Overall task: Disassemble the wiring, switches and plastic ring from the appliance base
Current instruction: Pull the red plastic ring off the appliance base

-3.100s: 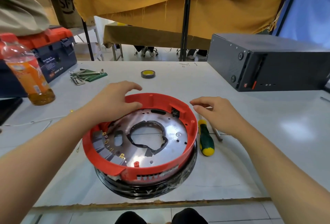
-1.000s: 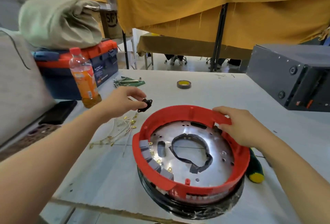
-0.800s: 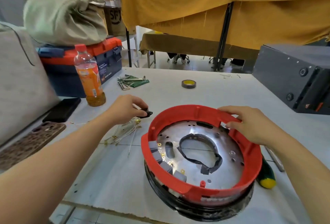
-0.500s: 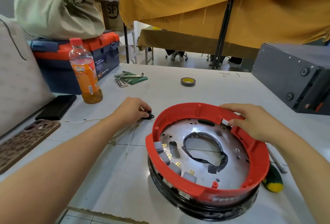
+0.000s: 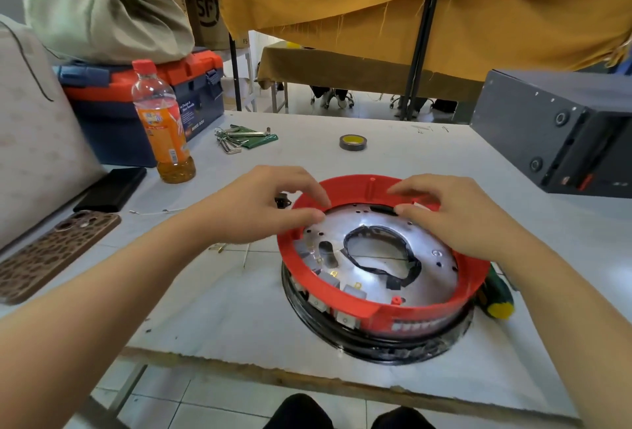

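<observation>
- Freeing the red ring (image 5: 342, 286) from the base (image 5: 372, 348) looks like the step in hand; the base sits near the desk's (image 5: 219, 309) front edge, right of middle.
- Left hand (image 5: 260, 211) fingers are curled at the ring's far-left rim, seemingly pinching it; right hand (image 5: 455, 220) fingers curl over the far-right rim.
- Lift evenly at both sides, I judge; a one-sided pull could jam or crack the plastic.
- Grey switches (image 5: 333, 280) line the ring's near-left inner wall, so check for clips first.
- A small black part (image 5: 282, 202) lies on the desk just behind the left hand.
</observation>
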`<state>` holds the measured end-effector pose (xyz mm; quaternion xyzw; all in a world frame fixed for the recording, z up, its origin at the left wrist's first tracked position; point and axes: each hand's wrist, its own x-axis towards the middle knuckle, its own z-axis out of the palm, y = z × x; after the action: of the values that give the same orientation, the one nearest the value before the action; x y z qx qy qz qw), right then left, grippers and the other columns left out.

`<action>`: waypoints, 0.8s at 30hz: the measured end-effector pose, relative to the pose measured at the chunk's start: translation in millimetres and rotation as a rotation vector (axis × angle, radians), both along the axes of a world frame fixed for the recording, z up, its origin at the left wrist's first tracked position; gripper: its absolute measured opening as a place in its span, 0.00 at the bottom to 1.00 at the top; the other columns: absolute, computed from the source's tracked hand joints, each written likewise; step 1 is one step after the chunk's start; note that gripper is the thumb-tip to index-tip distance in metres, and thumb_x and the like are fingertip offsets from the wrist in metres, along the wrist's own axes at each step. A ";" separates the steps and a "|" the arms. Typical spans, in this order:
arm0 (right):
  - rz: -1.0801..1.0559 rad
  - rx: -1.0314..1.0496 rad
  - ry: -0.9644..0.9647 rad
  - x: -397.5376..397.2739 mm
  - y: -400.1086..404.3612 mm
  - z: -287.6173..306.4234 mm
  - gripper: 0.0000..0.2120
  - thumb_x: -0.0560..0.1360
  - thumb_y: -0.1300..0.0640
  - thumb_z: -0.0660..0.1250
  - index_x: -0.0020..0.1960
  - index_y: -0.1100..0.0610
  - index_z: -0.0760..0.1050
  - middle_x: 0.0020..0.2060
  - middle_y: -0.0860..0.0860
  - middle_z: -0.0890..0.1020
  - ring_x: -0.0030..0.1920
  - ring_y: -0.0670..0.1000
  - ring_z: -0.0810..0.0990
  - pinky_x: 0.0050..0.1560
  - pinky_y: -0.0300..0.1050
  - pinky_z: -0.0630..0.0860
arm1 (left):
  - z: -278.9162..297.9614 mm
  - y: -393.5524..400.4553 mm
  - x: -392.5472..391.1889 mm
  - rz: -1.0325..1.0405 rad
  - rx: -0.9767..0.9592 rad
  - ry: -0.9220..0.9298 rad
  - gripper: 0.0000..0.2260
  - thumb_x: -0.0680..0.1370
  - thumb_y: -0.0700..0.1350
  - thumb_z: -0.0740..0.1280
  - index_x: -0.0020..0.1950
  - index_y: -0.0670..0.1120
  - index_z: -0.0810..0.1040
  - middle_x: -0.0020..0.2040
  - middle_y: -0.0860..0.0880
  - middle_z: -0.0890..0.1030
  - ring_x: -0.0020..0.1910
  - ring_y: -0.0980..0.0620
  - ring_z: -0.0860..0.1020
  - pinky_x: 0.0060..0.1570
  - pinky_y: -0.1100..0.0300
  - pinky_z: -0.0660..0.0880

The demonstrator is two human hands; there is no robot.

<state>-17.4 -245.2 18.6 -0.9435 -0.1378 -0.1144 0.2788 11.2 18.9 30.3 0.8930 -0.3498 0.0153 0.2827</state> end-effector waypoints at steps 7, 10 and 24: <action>0.151 0.076 0.050 -40.7 22.1 -7.4 0.06 0.76 0.57 0.68 0.50 0.50 0.82 0.43 0.41 0.82 0.45 0.37 0.78 0.46 0.27 0.72 | -13.2 -13.1 -47.4 -0.227 0.224 0.115 0.20 0.69 0.59 0.72 0.60 0.58 0.78 0.57 0.60 0.78 0.57 0.59 0.75 0.57 0.57 0.71; 0.136 0.110 0.051 -50.1 17.7 -9.9 0.06 0.76 0.56 0.67 0.50 0.50 0.82 0.41 0.40 0.82 0.44 0.37 0.79 0.46 0.28 0.73 | -19.9 -14.0 -52.4 -0.195 0.157 0.107 0.21 0.67 0.62 0.69 0.59 0.60 0.78 0.53 0.61 0.80 0.53 0.62 0.75 0.52 0.61 0.71; 0.247 0.052 0.191 -74.2 17.4 -10.7 0.11 0.74 0.57 0.70 0.46 0.39 0.79 0.46 0.39 0.82 0.50 0.39 0.78 0.53 0.34 0.73 | -23.6 -20.4 -57.9 -0.105 0.032 0.102 0.14 0.72 0.46 0.73 0.58 0.54 0.81 0.55 0.54 0.80 0.55 0.56 0.74 0.56 0.55 0.72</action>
<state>-91.7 -227.8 7.9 -0.9185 -0.2225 0.0072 0.3268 -46.7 -1.5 6.6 0.8775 -0.3813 -0.0507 0.2864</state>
